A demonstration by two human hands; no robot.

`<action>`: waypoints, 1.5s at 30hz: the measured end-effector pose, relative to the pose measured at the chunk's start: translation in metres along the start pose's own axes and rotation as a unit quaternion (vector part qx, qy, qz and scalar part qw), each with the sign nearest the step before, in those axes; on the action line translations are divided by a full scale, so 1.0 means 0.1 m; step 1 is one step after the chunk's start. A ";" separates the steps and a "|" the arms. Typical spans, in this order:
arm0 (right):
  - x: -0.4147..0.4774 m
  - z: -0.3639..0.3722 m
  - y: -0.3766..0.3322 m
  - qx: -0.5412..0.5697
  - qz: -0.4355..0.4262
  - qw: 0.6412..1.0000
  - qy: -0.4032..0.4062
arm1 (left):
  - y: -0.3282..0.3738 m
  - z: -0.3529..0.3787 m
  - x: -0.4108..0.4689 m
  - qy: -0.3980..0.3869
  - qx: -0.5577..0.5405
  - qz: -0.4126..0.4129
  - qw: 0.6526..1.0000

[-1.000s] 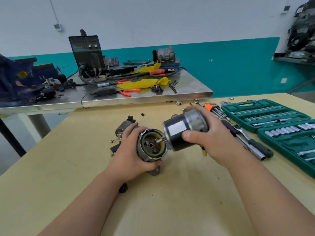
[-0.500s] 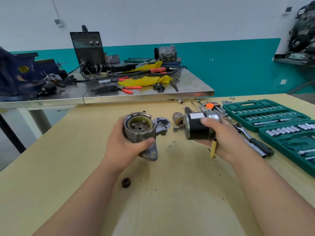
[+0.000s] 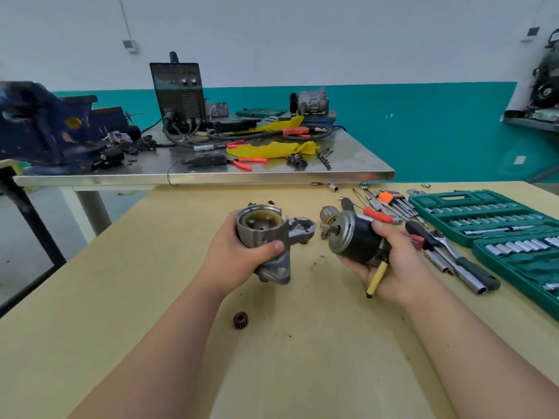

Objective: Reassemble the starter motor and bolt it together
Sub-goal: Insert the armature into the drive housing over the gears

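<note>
Left hand (image 3: 236, 255): fingers curled round the drive-end housing (image 3: 261, 229), thumb across its side, open mouth up and toward me. Grease shows inside the bore. The housing is held just above the desk (image 3: 302, 373); its mounting ear points down.

Right hand (image 3: 396, 267): fingers clamped on the motor body (image 3: 355, 238), shaft end facing the housing. The same hand traps a yellow stick-like tool (image 3: 376, 278) against the palm; I cannot identify it.

The two halves are near each other but apart, not mated.

On the desk: a small loose gear (image 3: 240, 320) in front of me, an armature (image 3: 329, 214) behind the motor body, a ratchet (image 3: 462, 267) and an open socket set (image 3: 484, 219) to the right.

Risks, in my judgement:
- The shaft may enter the bore off-axis and jam, because each half is carried in one hand with no support.
- The trapped tool weakens my right grip, so the motor body could slip.
- The loose gear may belong inside; closing up without it would mean stripping down again.
- The desk carries debris, which the grease could pick up.

Change noted: one second ago the shaft stood at the housing mouth. Now the halves are drawn apart, and the motor body is turned to show its shaft face.
</note>
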State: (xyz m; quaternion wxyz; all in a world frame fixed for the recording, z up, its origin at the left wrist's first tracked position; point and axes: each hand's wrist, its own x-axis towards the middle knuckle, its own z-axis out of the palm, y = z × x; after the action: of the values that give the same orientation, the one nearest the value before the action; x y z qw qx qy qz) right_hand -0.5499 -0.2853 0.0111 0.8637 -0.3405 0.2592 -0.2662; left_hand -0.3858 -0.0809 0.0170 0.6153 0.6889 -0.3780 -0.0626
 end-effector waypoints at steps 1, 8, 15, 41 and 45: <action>-0.01 -0.02 -0.03 -0.053 -0.002 0.999 0.002 | -0.02 0.05 -0.02 -0.006 0.005 0.001 1.000; -0.07 -0.11 -0.25 -0.461 -0.047 0.883 0.076 | -0.14 0.07 -0.03 0.001 0.001 0.008 1.000; -0.01 -0.22 -0.39 -0.598 -0.055 0.793 0.102 | -0.16 0.07 -0.02 -0.007 0.004 0.025 1.000; 0.82 0.99 0.17 -0.949 -0.109 0.295 -0.015 | -0.31 -0.12 0.06 0.100 0.078 0.016 0.992; 0.50 1.00 0.08 -0.717 -0.312 0.621 -0.045 | -0.31 -0.09 0.04 0.077 0.083 0.036 0.993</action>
State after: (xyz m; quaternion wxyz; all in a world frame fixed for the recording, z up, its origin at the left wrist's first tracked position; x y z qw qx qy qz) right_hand -0.4480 -0.2670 0.0555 0.2208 -0.9242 0.2063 -0.2337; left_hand -0.3639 -0.0774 -0.0067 0.5852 0.7263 -0.3579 0.0447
